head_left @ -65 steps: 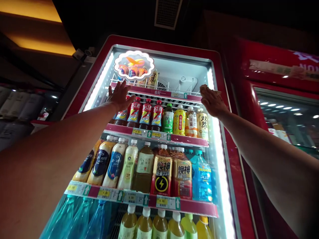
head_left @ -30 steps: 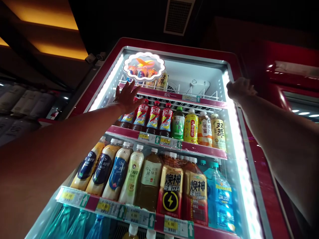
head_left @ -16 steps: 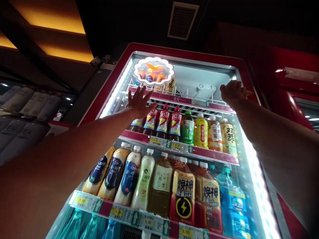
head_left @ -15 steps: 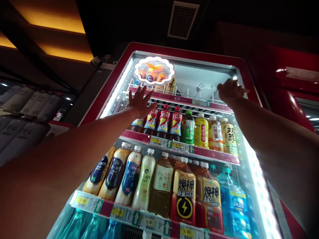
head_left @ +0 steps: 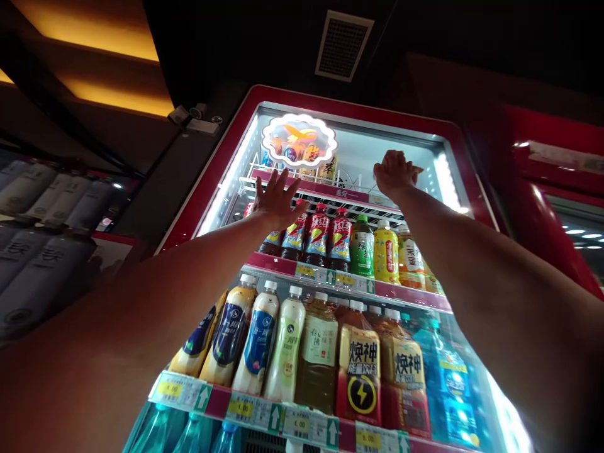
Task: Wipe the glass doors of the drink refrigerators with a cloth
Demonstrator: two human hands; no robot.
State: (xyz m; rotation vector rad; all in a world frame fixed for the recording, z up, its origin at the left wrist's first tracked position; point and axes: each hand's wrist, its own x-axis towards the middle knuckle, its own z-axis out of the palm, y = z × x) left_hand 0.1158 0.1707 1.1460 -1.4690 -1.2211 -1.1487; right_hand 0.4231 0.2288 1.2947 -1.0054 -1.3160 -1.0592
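My left hand (head_left: 278,200) is raised with its fingers spread, flat against or just before the glass door of the drinks fridge (head_left: 415,119). It covers part of the row of red-capped tea bottles (head_left: 318,234). My right hand (head_left: 396,175) is up near the top shelf, fingers curled closed, in front of the glass. A small pale tip sticks out at its right side; whether that is a finger or a held thing I cannot make out. Behind the glass, a green-capped bottle (head_left: 362,245) and a yellow bottle (head_left: 386,251) stand below the right hand.
A lit scalloped sign (head_left: 336,139) is at the upper left of the door. Lower shelves hold several bottles, among them a red-and-gold energy drink (head_left: 358,365). Pale bottles (head_left: 35,270) show at the left, another red fridge (head_left: 538,151) at the right, a ceiling vent (head_left: 344,45) above.
My right hand has moved left across the front of the fridge, away from the right frame, still closed. My left hand stays spread in about the same place. The view has shifted slightly.
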